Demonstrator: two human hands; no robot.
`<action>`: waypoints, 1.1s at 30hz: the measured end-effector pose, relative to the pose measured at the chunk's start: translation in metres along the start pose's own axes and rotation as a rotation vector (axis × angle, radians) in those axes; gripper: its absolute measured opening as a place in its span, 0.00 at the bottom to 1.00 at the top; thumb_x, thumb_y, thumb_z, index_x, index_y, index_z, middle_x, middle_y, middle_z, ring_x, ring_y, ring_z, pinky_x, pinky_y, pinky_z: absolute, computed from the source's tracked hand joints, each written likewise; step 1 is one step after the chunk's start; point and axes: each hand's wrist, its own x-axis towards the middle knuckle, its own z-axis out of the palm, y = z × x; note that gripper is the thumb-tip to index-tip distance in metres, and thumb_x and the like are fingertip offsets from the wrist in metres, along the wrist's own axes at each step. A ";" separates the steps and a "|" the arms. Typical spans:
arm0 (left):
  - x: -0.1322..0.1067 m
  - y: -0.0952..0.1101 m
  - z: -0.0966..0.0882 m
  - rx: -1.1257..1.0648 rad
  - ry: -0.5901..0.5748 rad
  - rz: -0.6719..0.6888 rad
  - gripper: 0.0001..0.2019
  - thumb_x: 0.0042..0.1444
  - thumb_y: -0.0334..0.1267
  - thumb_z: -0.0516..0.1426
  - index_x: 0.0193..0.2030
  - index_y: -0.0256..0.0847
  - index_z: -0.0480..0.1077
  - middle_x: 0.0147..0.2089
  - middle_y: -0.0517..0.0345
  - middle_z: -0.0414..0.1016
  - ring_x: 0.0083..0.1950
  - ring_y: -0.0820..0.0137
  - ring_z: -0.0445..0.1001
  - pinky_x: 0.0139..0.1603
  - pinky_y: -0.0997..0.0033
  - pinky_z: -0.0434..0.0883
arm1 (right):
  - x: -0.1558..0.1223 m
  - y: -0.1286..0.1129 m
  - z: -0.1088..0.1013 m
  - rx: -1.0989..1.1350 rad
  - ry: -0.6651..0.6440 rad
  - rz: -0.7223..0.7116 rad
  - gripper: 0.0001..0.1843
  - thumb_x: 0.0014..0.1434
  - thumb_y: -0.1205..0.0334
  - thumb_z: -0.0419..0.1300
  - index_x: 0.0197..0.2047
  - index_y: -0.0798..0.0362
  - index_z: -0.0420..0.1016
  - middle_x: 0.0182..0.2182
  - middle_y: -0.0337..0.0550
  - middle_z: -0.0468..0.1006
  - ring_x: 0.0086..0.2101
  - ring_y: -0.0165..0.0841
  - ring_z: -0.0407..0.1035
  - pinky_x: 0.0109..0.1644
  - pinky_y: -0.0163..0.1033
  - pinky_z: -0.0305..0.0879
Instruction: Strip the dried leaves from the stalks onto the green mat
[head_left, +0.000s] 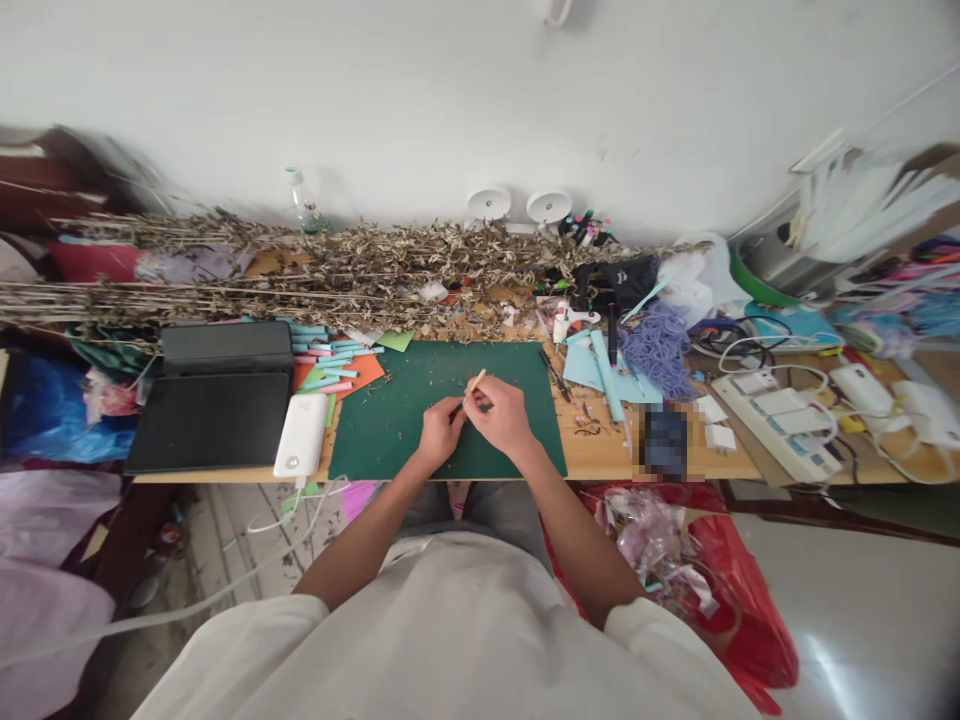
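Above the green cutting mat [390,420], my two hands meet close together. My right hand [496,412] is closed in a pinch on a short, thin cream-coloured stick [477,380], whose upper end sticks out past the fingers. It may be a rolled paper tube; its lower part is hidden by the fingers. My left hand [441,430] is also closed, its fingertips by my right fingers. What the left fingers hold is too small to make out. Small dark plant crumbs are scattered on the mat around the hands.
Dried plant stems [360,260] lie along the back. Left are a black tablet case [210,420], a white power bank [300,435] and several blue and pink paper tubes [337,370]. Right are a glue gun [576,320], purple cord [660,350] and a power strip [780,425].
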 end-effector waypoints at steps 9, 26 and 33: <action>0.000 -0.001 0.000 0.014 -0.003 -0.006 0.08 0.59 0.32 0.55 0.39 0.38 0.77 0.37 0.53 0.79 0.38 0.69 0.75 0.42 0.71 0.70 | 0.000 0.000 -0.001 -0.045 -0.038 0.020 0.05 0.56 0.67 0.54 0.34 0.51 0.70 0.30 0.41 0.75 0.29 0.30 0.71 0.35 0.33 0.72; 0.001 0.001 -0.001 0.018 -0.027 -0.012 0.10 0.60 0.34 0.54 0.45 0.40 0.76 0.40 0.51 0.79 0.39 0.67 0.76 0.43 0.68 0.70 | -0.002 -0.004 -0.011 -0.014 0.013 -0.010 0.05 0.57 0.67 0.53 0.36 0.51 0.69 0.32 0.41 0.74 0.29 0.29 0.71 0.35 0.33 0.74; 0.001 0.000 -0.001 0.005 -0.020 -0.006 0.10 0.61 0.36 0.54 0.45 0.40 0.76 0.38 0.53 0.79 0.38 0.68 0.75 0.41 0.70 0.69 | -0.001 -0.005 -0.012 0.004 0.032 -0.017 0.05 0.57 0.66 0.53 0.35 0.50 0.70 0.33 0.42 0.75 0.30 0.29 0.72 0.35 0.33 0.75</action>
